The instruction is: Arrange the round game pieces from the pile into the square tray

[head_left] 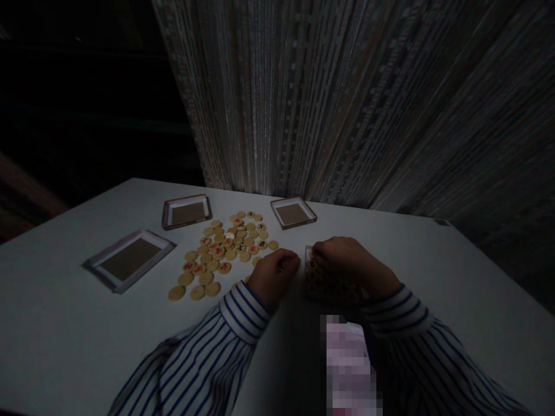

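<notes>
Many round wooden pieces (206,278), some with red or black characters, lie spread and partly stacked left of my hands. My left hand (274,277) is beside their right edge, its fingers curled and pressed together; what it holds, if anything, is hidden. My right hand (353,260) reaches over the far left corner of a box (309,254) filled with more round pieces. Its fingers point down at the pieces there, and their tips are too dark and hidden to make out. My right wrist and sleeve cover part of that box.
Three shallow boxes or lids stand on the white table (56,277): one at the left (160,238), one at the back left (207,202), one at the back centre (310,216). A blurred pale item (351,370) is near me. A string curtain (277,104) hangs behind.
</notes>
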Demonstrator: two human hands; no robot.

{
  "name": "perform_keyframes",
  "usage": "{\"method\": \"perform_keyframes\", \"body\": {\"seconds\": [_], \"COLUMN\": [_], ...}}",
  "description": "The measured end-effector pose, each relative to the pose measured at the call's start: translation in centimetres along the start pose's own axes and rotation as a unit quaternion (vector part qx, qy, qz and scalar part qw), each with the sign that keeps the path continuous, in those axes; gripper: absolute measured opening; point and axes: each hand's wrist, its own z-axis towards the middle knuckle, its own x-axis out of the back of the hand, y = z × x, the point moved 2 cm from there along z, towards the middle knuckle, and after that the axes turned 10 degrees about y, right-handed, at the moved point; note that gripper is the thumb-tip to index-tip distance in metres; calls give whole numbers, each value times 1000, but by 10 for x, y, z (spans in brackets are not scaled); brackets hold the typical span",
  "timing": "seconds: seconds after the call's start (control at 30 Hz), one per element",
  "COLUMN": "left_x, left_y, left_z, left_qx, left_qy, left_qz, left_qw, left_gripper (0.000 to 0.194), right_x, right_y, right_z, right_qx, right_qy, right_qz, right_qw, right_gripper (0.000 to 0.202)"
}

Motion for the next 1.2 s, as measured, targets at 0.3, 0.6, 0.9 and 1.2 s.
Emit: {"method": "perform_keyframes", "body": {"seconds": [0.3,0.6,0.9,1.2], "left_x": [-1,0,1,2], "left_y": [0,0,3,4], "left_z": [-1,-1,-1,-1], "left_qx": [6,0,1,4], "left_qy": [-8,-8,-15,-14], "left_qz": [-11,2,8,2], "left_qw": [1000,1000,1000,1000], "left_gripper": [22,22,23,20], "right_x": [3,6,5,3], "right_y": [-1,-3,-1,0], "right_z": [-1,-2,-2,-1], "right_qx": [-12,-18,-9,-12], "right_qy": [-22,-29,-20,-22], "right_qz": [-2,1,-5,8], "right_qw": [1000,999,1000,1000], "right_gripper": [31,30,28,26]}}
